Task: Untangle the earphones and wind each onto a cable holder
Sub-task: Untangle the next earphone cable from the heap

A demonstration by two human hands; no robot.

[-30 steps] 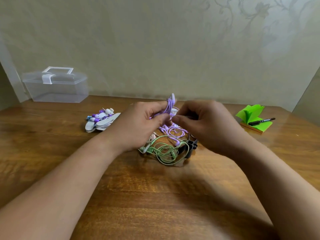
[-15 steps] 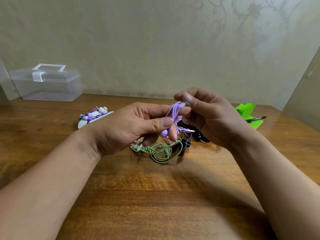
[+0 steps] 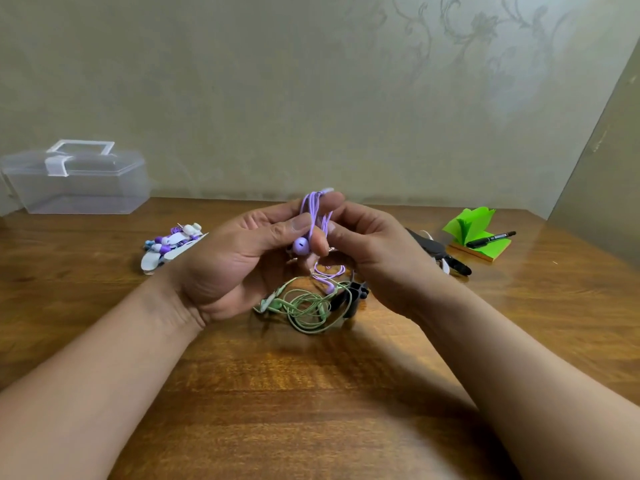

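Observation:
My left hand point(image 3: 242, 258) grips a bundle of purple earphone cable point(image 3: 313, 216) between thumb and fingers, with a purple earbud point(image 3: 300, 244) showing under the thumb. My right hand point(image 3: 374, 251) pinches the same purple cable from the right. A loose purple loop point(image 3: 329, 271) hangs down to the table. Below the hands lies a tangle of green earphones point(image 3: 308, 306) with a black earphone part point(image 3: 349, 299) beside it. A pile of white and purple cable holders point(image 3: 173, 244) sits to the left.
A clear plastic box point(image 3: 79, 185) with a handle stands at the back left of the wooden table point(image 3: 311, 410). At the back right lie a green sticky-note pad point(image 3: 474, 233) with a black marker point(image 3: 490, 239) and a black item point(image 3: 440, 254).
Both hands have risen off the table with the purple cable, and the bundle now stands more upright between them. The earbud has come into view under my left thumb.

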